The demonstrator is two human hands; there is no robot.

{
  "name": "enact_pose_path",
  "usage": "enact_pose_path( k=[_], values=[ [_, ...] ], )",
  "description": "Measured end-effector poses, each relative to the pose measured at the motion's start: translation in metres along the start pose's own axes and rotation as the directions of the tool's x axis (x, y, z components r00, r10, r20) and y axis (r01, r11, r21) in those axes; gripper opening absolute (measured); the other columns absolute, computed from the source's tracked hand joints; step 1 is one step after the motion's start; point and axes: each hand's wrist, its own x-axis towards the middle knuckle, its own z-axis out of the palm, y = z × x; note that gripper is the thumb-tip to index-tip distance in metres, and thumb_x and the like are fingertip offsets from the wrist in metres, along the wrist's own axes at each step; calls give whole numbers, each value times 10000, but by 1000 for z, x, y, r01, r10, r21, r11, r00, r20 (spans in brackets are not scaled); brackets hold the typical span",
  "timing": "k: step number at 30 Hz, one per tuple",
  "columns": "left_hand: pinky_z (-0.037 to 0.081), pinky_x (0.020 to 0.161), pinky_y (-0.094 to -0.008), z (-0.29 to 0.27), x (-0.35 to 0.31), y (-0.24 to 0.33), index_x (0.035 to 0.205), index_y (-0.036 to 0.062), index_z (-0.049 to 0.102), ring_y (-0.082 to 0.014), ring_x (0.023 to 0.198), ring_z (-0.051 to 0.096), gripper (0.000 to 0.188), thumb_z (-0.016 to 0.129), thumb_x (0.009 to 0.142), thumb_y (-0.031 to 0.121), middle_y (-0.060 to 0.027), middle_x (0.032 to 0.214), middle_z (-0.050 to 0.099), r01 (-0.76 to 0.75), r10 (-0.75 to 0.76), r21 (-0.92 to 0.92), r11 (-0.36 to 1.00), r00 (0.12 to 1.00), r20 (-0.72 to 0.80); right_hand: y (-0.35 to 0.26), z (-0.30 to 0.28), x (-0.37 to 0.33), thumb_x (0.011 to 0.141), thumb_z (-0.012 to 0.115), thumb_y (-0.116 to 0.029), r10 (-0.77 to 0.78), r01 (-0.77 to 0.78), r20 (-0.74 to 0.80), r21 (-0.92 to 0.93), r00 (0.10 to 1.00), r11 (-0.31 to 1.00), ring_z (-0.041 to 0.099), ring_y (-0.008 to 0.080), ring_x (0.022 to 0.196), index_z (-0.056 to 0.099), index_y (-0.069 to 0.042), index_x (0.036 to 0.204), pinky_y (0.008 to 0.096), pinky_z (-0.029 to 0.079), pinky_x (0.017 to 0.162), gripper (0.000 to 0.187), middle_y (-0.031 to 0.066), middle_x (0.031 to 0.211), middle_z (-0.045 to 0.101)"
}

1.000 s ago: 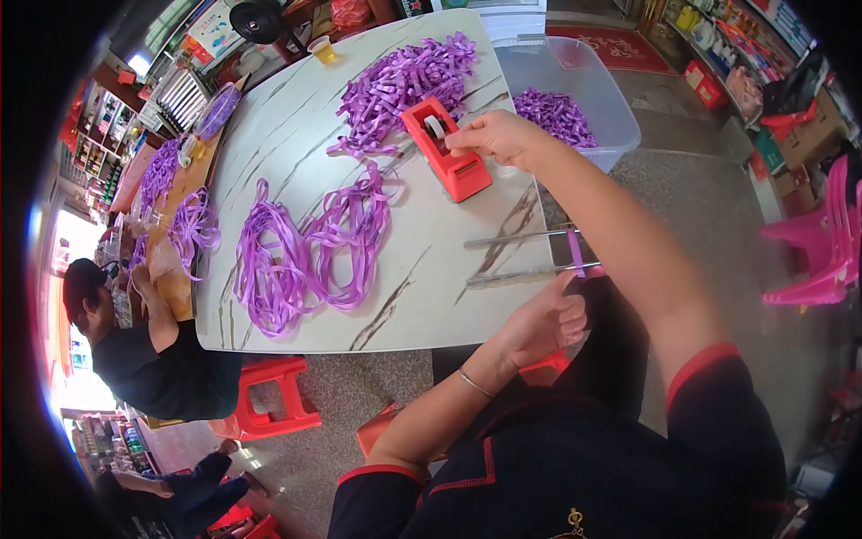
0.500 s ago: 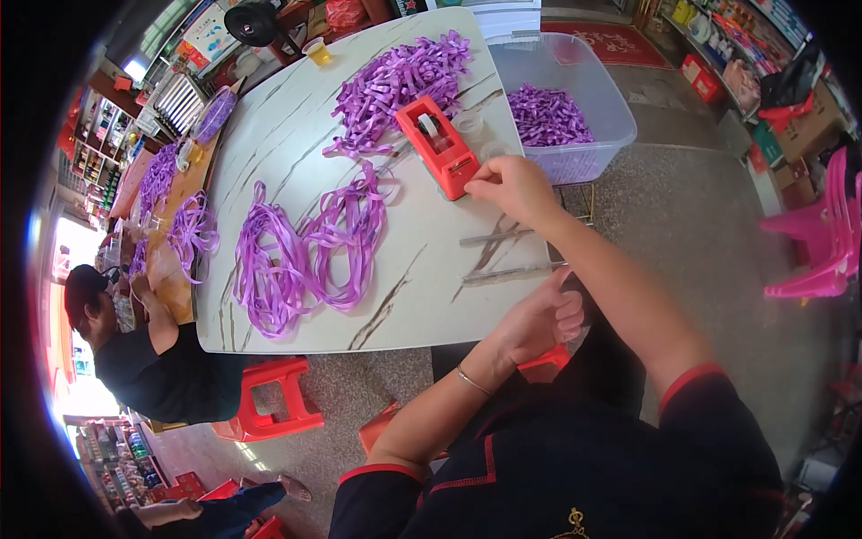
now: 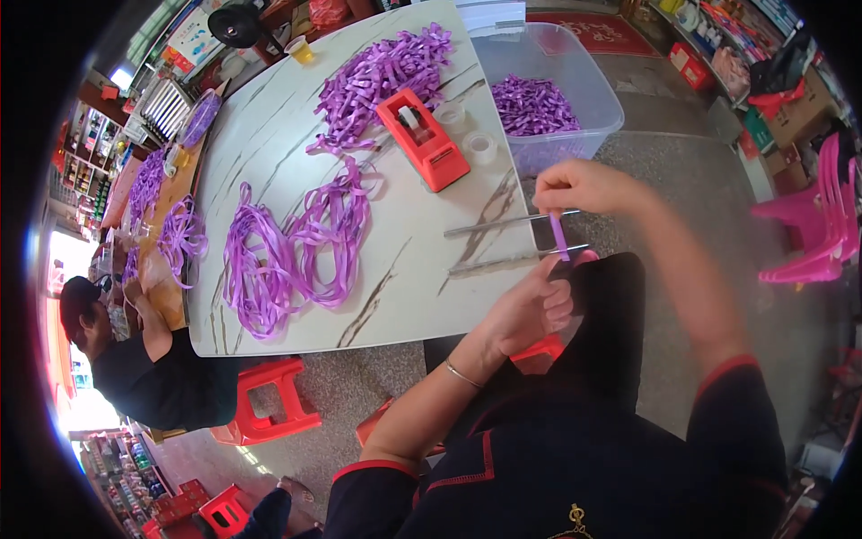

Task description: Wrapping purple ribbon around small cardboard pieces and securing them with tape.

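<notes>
A short strip of purple ribbon (image 3: 559,237) spans two thin metal rods that jut past the table's right edge, the upper rod (image 3: 492,226) and the lower rod (image 3: 503,263). My left hand (image 3: 535,311) is closed at the strip's lower end, thumb and forefinger pinched beside the lower rod. Above it, my right hand (image 3: 584,187) pinches at the strip's upper end, by the upper rod. Any tape in its fingertips is too small to make out. On the table (image 3: 409,296) stands a red tape dispenser (image 3: 442,163), with clear tape rolls (image 3: 480,146) beside it.
Looped purple ribbons (image 3: 260,269) lie on the table, with a heap of short ribbon pieces (image 3: 386,76) behind. A clear plastic bin (image 3: 575,139) holding similar pieces stands at the right. A cup (image 3: 301,50) sits far back. At left, a person (image 3: 148,359) works beside a red stool (image 3: 278,400).
My right hand has left the tape dispenser and come down and right to the rods. The ribbon strip now shows between my hands. The view has shifted slightly.
</notes>
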Motion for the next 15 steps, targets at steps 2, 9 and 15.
enact_pose_path(
  k=[2,9,15],
  values=[
    [311,603,-245,1,1,0,1224,238,382,-122,623,330,406,424,842,104,20,644,289,8,-9,23,1000,1000,7,1,-3,-12,823,568,-245,54,-51,132,-24,990,998,528,79,622,584,-21,726,245,412,588,244,3,637,572],
    [304,596,-243,1,2,-2,1238,238,377,-119,617,323,422,417,840,103,21,644,283,-8,8,24,1000,1000,3,7,-3,-23,786,576,-299,147,-86,151,-349,978,933,552,119,601,607,-61,751,279,427,575,242,19,624,589],
    [302,591,-241,4,1,-1,1230,235,389,-117,613,319,419,422,835,100,21,645,283,-11,12,45,999,1000,-10,0,4,-25,736,581,-333,208,-157,27,-566,978,809,607,201,654,640,-102,776,342,453,598,241,40,685,632]
  ],
)
